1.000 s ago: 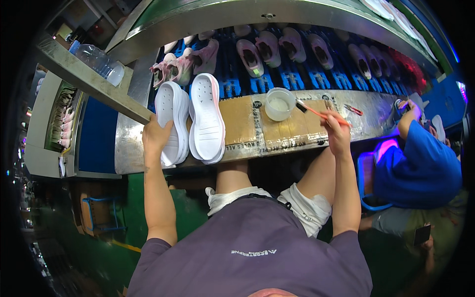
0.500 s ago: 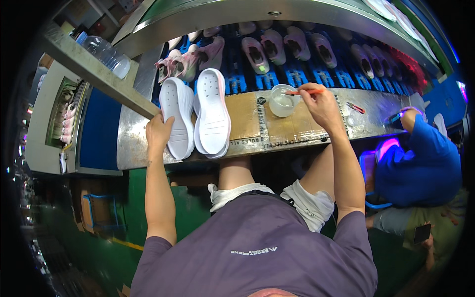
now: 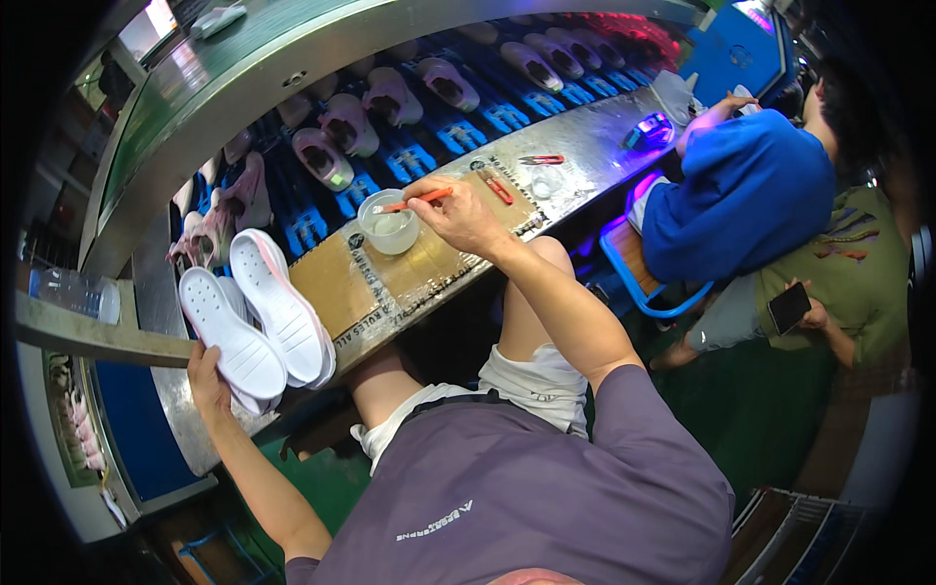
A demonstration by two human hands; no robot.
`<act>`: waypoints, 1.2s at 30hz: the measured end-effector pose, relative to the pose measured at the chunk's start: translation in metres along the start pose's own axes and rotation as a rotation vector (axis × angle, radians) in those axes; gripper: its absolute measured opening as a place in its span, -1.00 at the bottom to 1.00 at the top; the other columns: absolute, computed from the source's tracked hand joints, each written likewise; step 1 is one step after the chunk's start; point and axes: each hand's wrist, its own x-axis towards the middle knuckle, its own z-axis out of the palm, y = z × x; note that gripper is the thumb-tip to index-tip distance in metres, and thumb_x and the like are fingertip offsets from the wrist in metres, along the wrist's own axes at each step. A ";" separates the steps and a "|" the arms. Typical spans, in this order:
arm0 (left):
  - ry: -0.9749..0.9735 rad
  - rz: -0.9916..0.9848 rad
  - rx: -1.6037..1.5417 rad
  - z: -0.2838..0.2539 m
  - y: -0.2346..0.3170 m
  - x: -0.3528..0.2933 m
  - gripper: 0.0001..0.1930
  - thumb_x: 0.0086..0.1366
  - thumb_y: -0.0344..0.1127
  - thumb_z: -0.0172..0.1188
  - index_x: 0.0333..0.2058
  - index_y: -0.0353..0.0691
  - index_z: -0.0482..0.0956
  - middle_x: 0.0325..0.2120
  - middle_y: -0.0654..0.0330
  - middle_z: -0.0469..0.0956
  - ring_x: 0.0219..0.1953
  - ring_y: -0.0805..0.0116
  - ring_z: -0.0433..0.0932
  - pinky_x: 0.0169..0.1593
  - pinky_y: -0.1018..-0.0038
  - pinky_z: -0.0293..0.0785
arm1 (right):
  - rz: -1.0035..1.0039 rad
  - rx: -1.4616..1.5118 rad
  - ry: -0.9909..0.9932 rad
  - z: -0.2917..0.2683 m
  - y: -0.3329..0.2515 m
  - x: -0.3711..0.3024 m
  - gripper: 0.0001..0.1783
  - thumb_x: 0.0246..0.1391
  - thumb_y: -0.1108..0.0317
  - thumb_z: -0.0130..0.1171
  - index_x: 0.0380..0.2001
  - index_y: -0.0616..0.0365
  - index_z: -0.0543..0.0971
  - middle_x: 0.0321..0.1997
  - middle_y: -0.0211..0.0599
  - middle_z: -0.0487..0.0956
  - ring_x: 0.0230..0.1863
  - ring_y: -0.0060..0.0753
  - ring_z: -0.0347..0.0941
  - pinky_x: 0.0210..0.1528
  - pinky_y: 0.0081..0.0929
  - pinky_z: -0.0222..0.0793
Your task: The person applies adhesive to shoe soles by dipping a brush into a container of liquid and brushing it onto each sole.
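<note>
White shoe soles (image 3: pixel 234 330) lie in two stacks at the left end of the metal bench. My left hand (image 3: pixel 208 378) grips the outer edge of the left stack, fingers partly hidden. Beside it is the second stack of soles (image 3: pixel 278 304), with a pink tint along its rim. Between the fingers of my right hand (image 3: pixel 463 219) is a thin orange-handled brush (image 3: pixel 419 201). Its tip reaches into a translucent plastic cup (image 3: pixel 392 234) of cloudy liquid, which stands on cardboard taped to the bench.
Behind the bench, pinkish shoe uppers (image 3: pixel 346 125) sit on blue racks. Two red thread snips (image 3: pixel 499 190) (image 3: pixel 542 159) lie right of the cup. A metal bar (image 3: pixel 107 336) crosses at left. A co-worker in blue (image 3: pixel 746 195) sits at right; another person holds a phone (image 3: pixel 789 308).
My view has turned to the right, so the bench slants and the co-workers show more fully. My left hand stays at the soles; the brush still reaches into the cup.
</note>
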 end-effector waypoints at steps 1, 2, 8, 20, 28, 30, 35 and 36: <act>-0.024 -0.029 -0.095 0.002 0.008 -0.006 -0.35 0.23 -0.43 0.17 0.31 -0.52 0.39 0.12 -0.08 0.59 0.13 0.06 0.62 0.28 0.26 0.50 | -0.048 0.002 0.022 -0.002 0.000 -0.001 -0.82 0.31 0.36 0.26 -0.16 0.25 0.70 -0.23 -0.14 0.71 -0.23 -0.20 0.63 -0.12 -0.35 0.52; -0.055 -0.060 -0.192 0.004 0.017 -0.012 -0.34 0.21 -0.39 0.19 0.31 -0.51 0.40 0.11 -0.09 0.60 0.11 0.02 0.64 0.28 0.23 0.53 | -0.117 0.001 0.048 -0.004 0.000 -0.002 -0.82 0.32 0.36 0.26 -0.15 0.25 0.70 -0.23 -0.15 0.71 -0.21 -0.21 0.63 -0.11 -0.35 0.52; -0.499 -0.006 -0.715 0.056 0.061 -0.057 -0.10 0.27 -0.21 0.12 0.46 -0.59 -0.01 0.33 -0.33 0.38 0.31 -0.08 0.50 0.42 0.15 0.40 | 0.076 0.196 0.021 -0.008 0.006 -0.009 -0.80 0.34 0.37 0.26 -0.09 0.25 0.70 -0.16 -0.25 0.72 -0.14 -0.39 0.62 -0.04 -0.41 0.51; -0.673 -0.339 -0.897 0.159 0.048 -0.123 -0.05 0.39 0.09 0.09 0.52 -0.44 -0.02 0.32 -0.53 0.26 0.31 -0.46 0.42 0.23 -0.17 0.59 | 0.085 0.283 -0.100 -0.030 -0.016 -0.004 -0.77 0.40 0.46 0.15 -0.02 0.33 0.68 -0.04 -0.18 0.70 0.01 -0.39 0.62 0.17 -0.41 0.50; -0.615 -0.696 -0.999 0.169 0.046 -0.147 -0.05 0.46 0.29 0.00 0.46 -0.51 0.16 0.14 -0.65 0.39 0.03 -0.47 0.64 0.07 -0.08 0.72 | -0.263 0.309 -0.607 -0.026 -0.074 0.022 -0.80 0.24 0.40 0.27 -0.16 0.25 0.74 -0.19 -0.20 0.72 -0.13 -0.22 0.57 0.01 -0.30 0.47; -0.672 -0.766 -1.009 0.167 0.045 -0.146 -0.03 0.45 0.30 -0.01 0.42 -0.59 0.18 0.08 -0.69 0.41 -0.01 -0.51 0.65 0.04 -0.04 0.73 | -0.308 0.314 -0.640 -0.018 -0.078 0.027 -0.81 0.25 0.37 0.29 -0.16 0.22 0.75 -0.19 -0.22 0.73 -0.13 -0.23 0.57 0.01 -0.30 0.47; -0.763 -0.836 -1.019 0.164 0.043 -0.139 -0.05 0.45 0.27 -0.02 0.41 -0.61 0.18 0.07 -0.69 0.42 -0.05 -0.49 0.66 0.00 -0.08 0.71 | -0.332 0.287 -0.669 -0.011 -0.071 0.033 -0.82 0.27 0.36 0.29 -0.17 0.20 0.76 -0.20 -0.26 0.73 -0.12 -0.28 0.57 0.01 -0.31 0.47; -0.757 -0.794 -1.009 0.164 0.045 -0.139 -0.05 0.46 0.28 -0.02 0.41 -0.60 0.19 0.06 -0.68 0.43 -0.07 -0.47 0.66 -0.02 -0.04 0.71 | -0.266 0.277 -0.639 -0.013 -0.069 0.032 -0.83 0.27 0.36 0.30 -0.17 0.19 0.76 -0.19 -0.28 0.73 -0.10 -0.30 0.57 0.02 -0.33 0.48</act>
